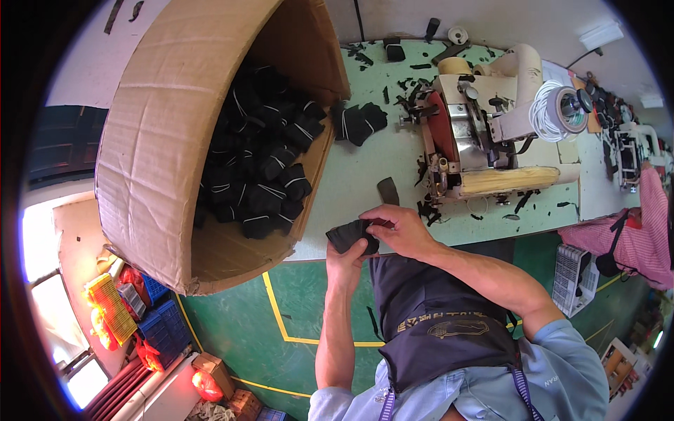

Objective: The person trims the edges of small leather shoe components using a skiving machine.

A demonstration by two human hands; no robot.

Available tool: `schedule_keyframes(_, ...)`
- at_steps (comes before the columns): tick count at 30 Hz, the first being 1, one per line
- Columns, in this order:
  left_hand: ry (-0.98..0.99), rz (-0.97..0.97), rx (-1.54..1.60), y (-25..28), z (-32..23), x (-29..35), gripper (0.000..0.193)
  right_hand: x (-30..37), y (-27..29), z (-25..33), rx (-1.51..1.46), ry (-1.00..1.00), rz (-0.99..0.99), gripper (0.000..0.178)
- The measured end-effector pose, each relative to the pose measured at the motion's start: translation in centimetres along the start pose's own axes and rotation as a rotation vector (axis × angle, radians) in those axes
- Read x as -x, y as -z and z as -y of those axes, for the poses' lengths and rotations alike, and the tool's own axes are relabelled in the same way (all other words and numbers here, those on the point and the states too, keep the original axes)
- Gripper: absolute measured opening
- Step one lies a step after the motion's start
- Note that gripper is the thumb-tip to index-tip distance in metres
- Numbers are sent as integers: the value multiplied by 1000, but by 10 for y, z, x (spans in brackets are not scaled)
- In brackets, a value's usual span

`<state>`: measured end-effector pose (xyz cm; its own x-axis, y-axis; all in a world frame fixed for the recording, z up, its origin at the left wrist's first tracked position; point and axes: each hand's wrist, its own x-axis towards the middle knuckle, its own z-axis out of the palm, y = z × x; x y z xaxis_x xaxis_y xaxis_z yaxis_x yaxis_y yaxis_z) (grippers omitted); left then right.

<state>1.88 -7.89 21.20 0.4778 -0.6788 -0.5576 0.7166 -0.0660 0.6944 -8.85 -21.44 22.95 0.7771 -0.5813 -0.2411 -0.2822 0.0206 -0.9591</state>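
Black fabric, a folded sock piece [353,235], sits at the near edge of the pale green table [365,168], pinched between both hands: the left hand [347,261] grips it from below, the right hand [397,228] closes over its top. A tipped cardboard box [161,140] of bundled black socks [263,161] lies left, a sewing machine [477,133] beyond.

I see one big brown cardboard box [168,133] tipped on its side at the table's left end, its open mouth facing right. Small brown cartons [214,368] sit on the floor at lower left, beside blue and yellow crates [137,316].
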Motion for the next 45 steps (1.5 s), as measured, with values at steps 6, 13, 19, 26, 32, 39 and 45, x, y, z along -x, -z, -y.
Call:
schedule_keyframes(6, 2, -35, 64, 12, 6, -5, 35, -5, -9, -5, -22, -12, -18, 24)
schedule_keyframes(13, -153, -361, -161, 22, 3, 3, 42, -44, -26, -21, 381, 104, -107, 19)
schedule_keyframes(19, -88, -294, -84, 21, -7, 23, 45, -45, -30, 2, 470, 262, -209, 26)
schedule_keyframes(26, -17, -68, -255, -1, -13, 25, 53, -8, -3, 16, -344, -319, 298, 22)
schedule_keyframes(32, 26, -53, -172, -7, -15, 29, 60, -3, 1, 14, -466, -373, 251, 19)
schedule_keyframes(39, 9, -51, -212, -8, -19, 31, 49, -1, 0, 15, -498, -398, 268, 16)
schedule_keyframes(45, 29, -53, -282, -9, -20, 32, 47, 0, -1, 13, -403, -376, 272, 16)
